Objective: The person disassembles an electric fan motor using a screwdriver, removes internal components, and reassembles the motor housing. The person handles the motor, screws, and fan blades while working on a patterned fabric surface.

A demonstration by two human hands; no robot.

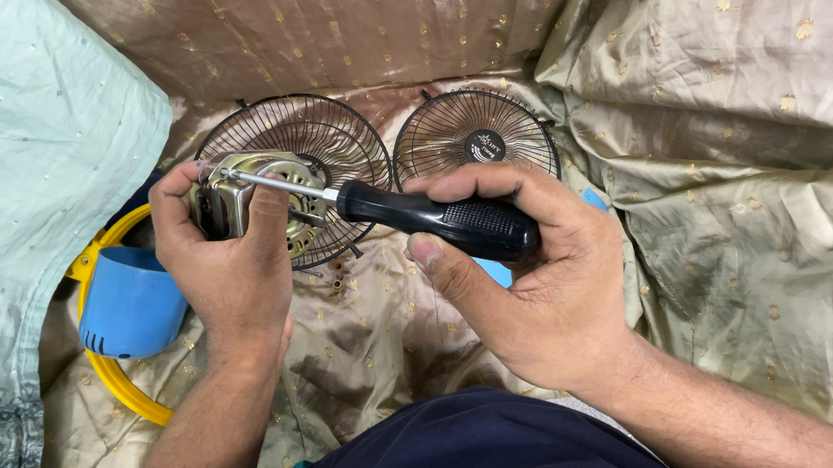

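a black-handled screwdriver (435,220) is gripped in the right hand (531,274), its shaft laid leftward onto a small fan motor (243,204) that is clasped in the left hand (224,271). beyond, two wire fan guards (473,139) are laid on gold cloth (734,186).

One label in view: small round black badge (482,145) with pale markings, centred on the right-hand wire fan grille (428,138), about 12 o'clock. No packages, signs, screens.

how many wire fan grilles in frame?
2. One wire grille lies on the cloth behind the left hand and the motor it holds. The other grille, with a dark centre cap, lies beside it, behind the right hand. More may be hidden.
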